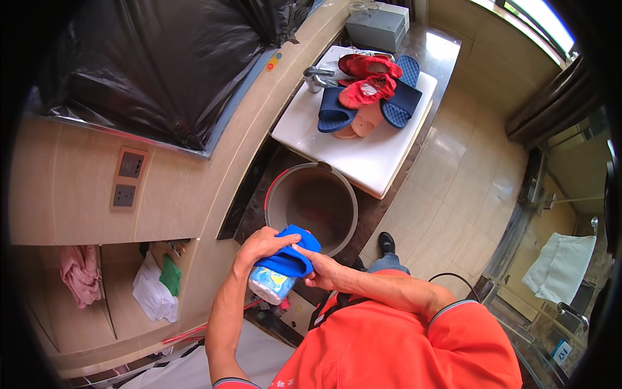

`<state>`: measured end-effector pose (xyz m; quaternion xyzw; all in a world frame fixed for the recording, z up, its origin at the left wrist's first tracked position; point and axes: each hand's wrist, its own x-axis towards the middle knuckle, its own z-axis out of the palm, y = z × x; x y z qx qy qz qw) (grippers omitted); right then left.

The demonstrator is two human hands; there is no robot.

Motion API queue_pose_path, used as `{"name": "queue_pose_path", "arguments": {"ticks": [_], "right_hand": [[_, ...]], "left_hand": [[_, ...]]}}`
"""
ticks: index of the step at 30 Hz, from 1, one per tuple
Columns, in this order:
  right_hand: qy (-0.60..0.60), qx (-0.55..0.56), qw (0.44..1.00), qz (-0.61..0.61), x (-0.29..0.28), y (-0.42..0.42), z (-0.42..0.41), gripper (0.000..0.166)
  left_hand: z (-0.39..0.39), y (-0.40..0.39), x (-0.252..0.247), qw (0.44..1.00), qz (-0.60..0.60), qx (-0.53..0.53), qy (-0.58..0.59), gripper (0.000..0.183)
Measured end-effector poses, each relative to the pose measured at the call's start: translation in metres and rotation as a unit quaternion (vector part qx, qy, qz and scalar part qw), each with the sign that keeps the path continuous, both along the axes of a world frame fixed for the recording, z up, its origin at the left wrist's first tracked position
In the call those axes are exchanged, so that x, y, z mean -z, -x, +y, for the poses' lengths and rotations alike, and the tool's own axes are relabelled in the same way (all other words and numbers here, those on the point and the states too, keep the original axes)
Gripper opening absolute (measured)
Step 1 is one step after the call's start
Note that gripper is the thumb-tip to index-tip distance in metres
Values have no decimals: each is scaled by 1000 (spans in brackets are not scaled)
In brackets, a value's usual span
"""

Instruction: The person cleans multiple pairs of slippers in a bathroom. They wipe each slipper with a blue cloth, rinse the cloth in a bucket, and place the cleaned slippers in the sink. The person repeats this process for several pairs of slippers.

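Observation:
Both hands are on a folded blue cloth [291,257] near the front rim of a grey bucket [354,214]. My left hand [267,243] grips its left side, with the thumb lying across the top. From the right, my right hand [321,267] pinches its edge with thumb and fingers. Directly below the cloth is a blue-and-white printed package [273,284], its upper part covered; I cannot tell whether a hand supports it. The bucket has a red handle at its left, and its dim inside shows no clear contents.
Behind the bucket, a white washbasin [311,133] with a chrome faucet [316,78] carries red shoes [369,90] and blue slippers [335,114]. A grey box [374,29] stands beyond. Left, a wall niche [116,291] holds clothes. Tiled floor [447,160] lies right.

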<state>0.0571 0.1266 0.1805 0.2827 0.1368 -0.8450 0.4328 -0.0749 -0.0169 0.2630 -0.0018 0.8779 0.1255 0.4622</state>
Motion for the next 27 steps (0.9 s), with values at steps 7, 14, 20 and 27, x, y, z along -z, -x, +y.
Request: {"name": "queue_pose_path", "arguments": {"ticks": [7, 14, 20, 27], "right_hand": [[-62, -49, 997, 10, 1, 0, -4, 65], [30, 63, 997, 22, -6, -7, -14, 83], [-17, 102, 994, 37, 5, -9, -22, 77], [38, 89, 995, 17, -11, -6, -10, 76]], "left_hand": [[-1, -11, -4, 987, -85, -108, -87, 73], [0, -17, -1, 969, -127, -169, -132, 66], [3, -22, 4, 956, -113, -182, -202, 59], [3, -12, 6, 972, -118, -162, -126, 65]]}}
